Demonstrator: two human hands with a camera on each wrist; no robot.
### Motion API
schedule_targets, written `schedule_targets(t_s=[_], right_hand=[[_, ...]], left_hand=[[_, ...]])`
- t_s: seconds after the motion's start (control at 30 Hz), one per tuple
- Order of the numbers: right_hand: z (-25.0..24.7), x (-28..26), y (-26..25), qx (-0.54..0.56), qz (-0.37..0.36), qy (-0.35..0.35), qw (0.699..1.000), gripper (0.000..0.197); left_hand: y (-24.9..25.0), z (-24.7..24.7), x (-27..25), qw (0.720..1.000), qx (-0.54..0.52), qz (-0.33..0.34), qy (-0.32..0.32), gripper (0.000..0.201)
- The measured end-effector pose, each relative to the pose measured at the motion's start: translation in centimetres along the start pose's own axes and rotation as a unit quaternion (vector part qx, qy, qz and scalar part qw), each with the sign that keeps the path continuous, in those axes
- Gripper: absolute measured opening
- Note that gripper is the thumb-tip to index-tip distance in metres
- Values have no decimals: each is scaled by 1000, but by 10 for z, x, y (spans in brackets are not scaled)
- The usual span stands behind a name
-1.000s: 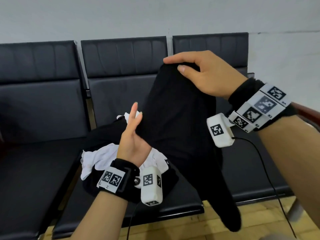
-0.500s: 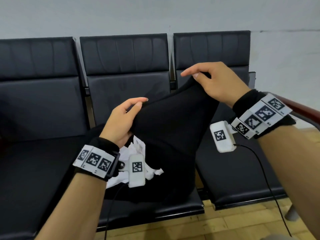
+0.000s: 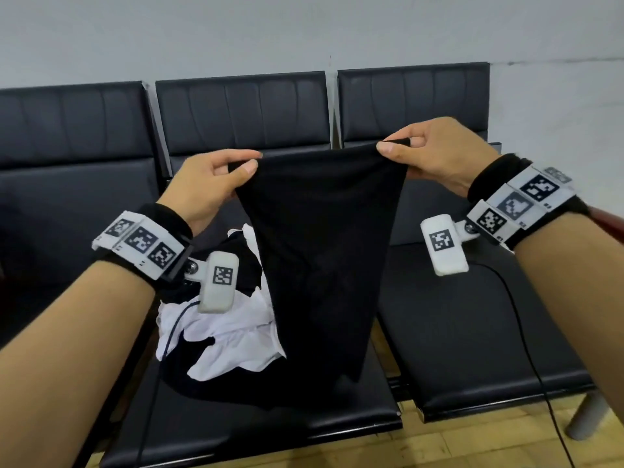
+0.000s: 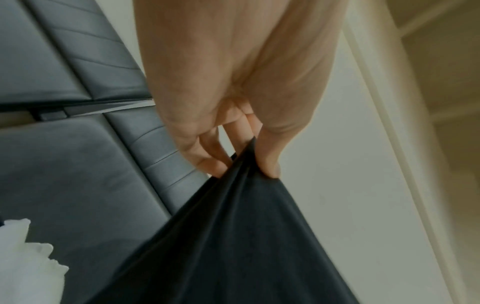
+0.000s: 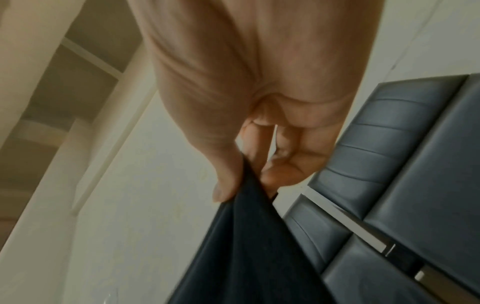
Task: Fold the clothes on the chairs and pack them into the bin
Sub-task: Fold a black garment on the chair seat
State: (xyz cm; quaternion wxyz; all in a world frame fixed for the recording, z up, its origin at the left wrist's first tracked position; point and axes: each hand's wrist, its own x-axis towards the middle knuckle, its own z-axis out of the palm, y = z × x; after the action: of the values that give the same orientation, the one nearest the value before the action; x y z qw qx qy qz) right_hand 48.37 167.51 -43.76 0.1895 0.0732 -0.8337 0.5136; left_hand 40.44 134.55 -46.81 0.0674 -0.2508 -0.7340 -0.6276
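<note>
Both of my hands have shifted since a moment ago: my left hand (image 3: 206, 184) has climbed from low on the black garment (image 3: 320, 258) to its top edge, and my right hand (image 3: 435, 153) has come down and moved outward, so the cloth that hung bunched from one high point now stretches between two corners. Each hand pinches a top corner between thumb and curled fingers; the wrist views show the fabric fanning out from each pinch. The top edge runs left to right between my hands, nearly level, slightly higher on the right, and the garment's long axis hangs straight down from it, narrowing toward the middle chair's seat (image 3: 236, 430). Under and left of it lies the pile of white and black clothes (image 3: 233, 342). No bin is in view. My guess is that the next fold brings my hands together.
</note>
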Motion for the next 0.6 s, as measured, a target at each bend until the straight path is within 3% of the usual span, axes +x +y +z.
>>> schedule_targets(t_s=[0.23, 0.33, 0.47, 0.6], right_hand=[[3, 27, -11, -174, -18, 14, 984, 29], [7, 40, -19, -230, -37, 52, 971, 27], [8, 59, -36, -225, -90, 100, 965, 24], [2, 69, -59, -230, -129, 111, 958, 23]], left_hand=[[14, -24, 24, 998, 32, -48, -8, 24], [24, -30, 34, 996, 55, -69, -17, 24], [50, -37, 42, 996, 66, -54, -32, 27], [74, -49, 50, 977, 214, -2, -20, 24]])
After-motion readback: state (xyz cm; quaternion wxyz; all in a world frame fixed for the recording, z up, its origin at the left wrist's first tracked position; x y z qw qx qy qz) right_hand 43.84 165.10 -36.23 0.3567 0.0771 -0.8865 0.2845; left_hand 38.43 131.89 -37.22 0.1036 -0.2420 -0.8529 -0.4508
